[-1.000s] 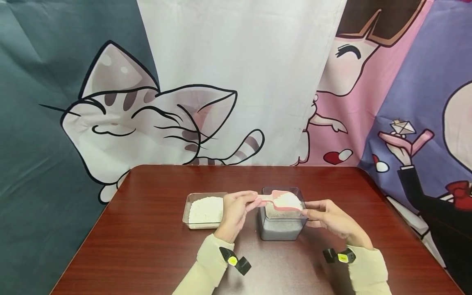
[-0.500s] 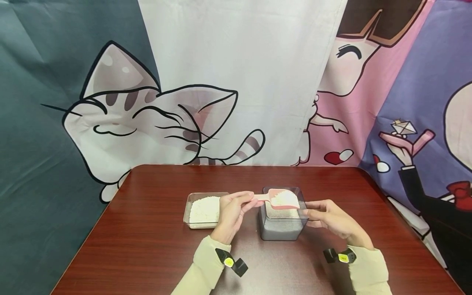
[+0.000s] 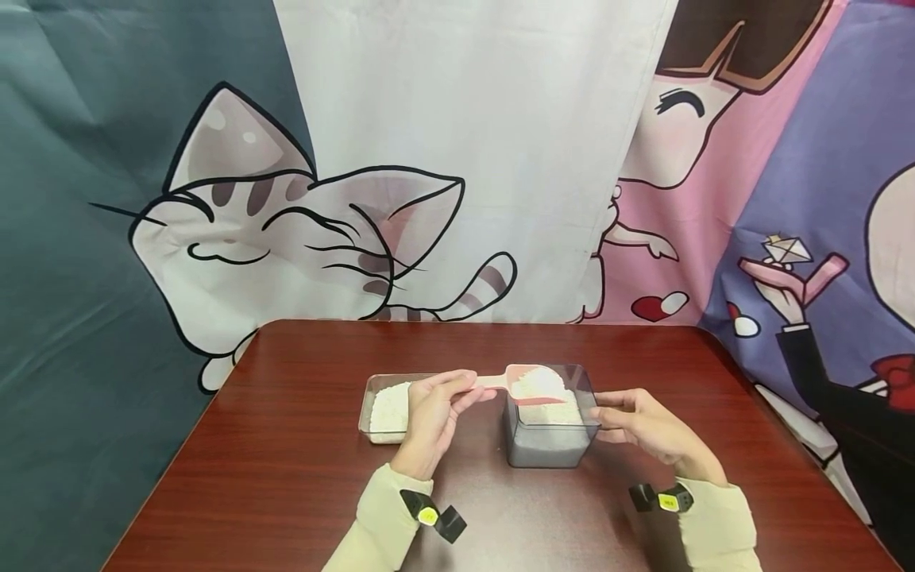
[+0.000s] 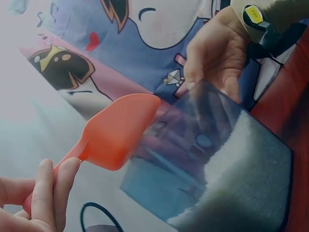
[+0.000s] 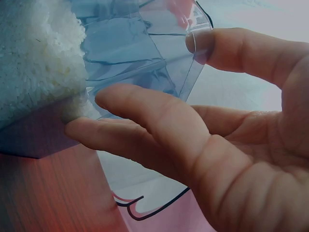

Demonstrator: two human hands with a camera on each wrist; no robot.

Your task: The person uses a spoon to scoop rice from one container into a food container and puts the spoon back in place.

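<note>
My left hand (image 3: 429, 417) pinches the handle of a pink scoop (image 4: 118, 129), which carries a heap of white rice (image 3: 539, 383) over a smoky clear plastic container (image 3: 549, 446). In the left wrist view the scoop's underside faces the camera, hiding its load. Rice (image 5: 38, 63) fills much of this container. On its right side, my right hand (image 3: 656, 425) grips the wall, thumb at the rim and fingers along the outside. To the left, a shallow clear tray (image 3: 366, 427) of rice (image 3: 388, 409) is partly hidden behind my left hand.
Both containers stand on a reddish-brown wooden table (image 3: 272, 477). A cartoon-printed cloth (image 3: 543, 159) hangs directly behind its far edge. Each wrist wears a black strap with a yellow tag, and the sleeves (image 3: 715, 520) are pale cream.
My left hand has drawn the loaded scoop leftward across the container, covering more of the shallow tray. The right hand stays at the container's side.
</note>
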